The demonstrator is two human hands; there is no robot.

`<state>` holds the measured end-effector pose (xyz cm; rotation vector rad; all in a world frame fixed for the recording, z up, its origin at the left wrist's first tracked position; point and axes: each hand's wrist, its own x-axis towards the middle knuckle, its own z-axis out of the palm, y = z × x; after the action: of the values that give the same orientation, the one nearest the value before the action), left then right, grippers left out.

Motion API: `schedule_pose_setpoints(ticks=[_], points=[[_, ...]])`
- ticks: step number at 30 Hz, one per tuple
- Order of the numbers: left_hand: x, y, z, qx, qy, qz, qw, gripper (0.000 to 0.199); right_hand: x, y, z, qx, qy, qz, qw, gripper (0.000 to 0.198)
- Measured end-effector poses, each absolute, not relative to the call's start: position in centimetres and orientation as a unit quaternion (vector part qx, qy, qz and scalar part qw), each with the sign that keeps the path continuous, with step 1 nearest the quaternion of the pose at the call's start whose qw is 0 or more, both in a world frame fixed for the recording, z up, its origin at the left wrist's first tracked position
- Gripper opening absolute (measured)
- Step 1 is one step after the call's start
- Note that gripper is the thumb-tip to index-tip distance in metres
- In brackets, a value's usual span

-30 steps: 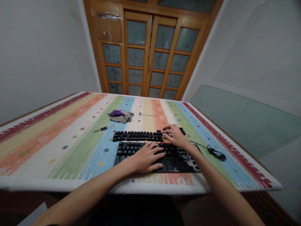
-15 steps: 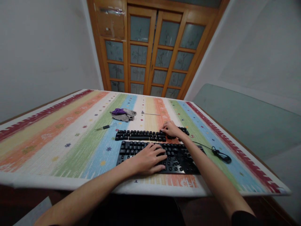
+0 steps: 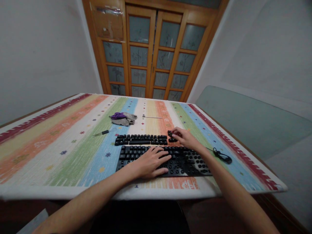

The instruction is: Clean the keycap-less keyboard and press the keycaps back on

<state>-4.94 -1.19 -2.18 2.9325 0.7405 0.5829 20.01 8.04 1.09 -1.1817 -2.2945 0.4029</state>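
A black keyboard (image 3: 181, 165) lies near the front edge of the table, many of its key positions bare, mostly on the right. My left hand (image 3: 154, 162) rests across its middle with the fingers spread. Behind the keyboard, loose black keycaps (image 3: 140, 139) are set out in rows. At the right end of these rows my right hand (image 3: 185, 138) reaches in from the side, thumb and fingertips pinched at a small black keycap (image 3: 169, 133). The palm hides part of the keycaps there.
A grey and purple cloth (image 3: 124, 119) lies farther back, with a thin metal rod (image 3: 153, 117) to its right. Left of the keycaps is a wire puller with a black handle (image 3: 105, 132). A coiled black cable (image 3: 222, 156) sits at the right on the striped tablecloth (image 3: 73, 162).
My right hand has turned and shifted slightly rightward relative to the keycap rows. My left hand stays on the keyboard. The whole view has moved a little.
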Motion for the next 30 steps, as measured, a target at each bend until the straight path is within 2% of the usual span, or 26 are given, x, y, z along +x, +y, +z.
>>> schedule_pose_setpoints(ticks=[8,21,30], points=[[-5.0,-1.4,-1.2,0.953,0.243,0.174,0.045,0.049,22.6,1.2,0.0,-0.417,-0.846,0.221,0.247,0.023],[-5.0,-1.2,-1.5,0.951,0.243,0.185,0.045,0.046,22.6,-0.7,-1.1,-0.402,-0.878,0.093,0.244,0.015],[-5.1,-1.2,-1.3,0.951,0.238,0.192,0.05,0.046,22.1,-0.7,-1.3,-0.374,-0.878,0.061,0.292,0.014]])
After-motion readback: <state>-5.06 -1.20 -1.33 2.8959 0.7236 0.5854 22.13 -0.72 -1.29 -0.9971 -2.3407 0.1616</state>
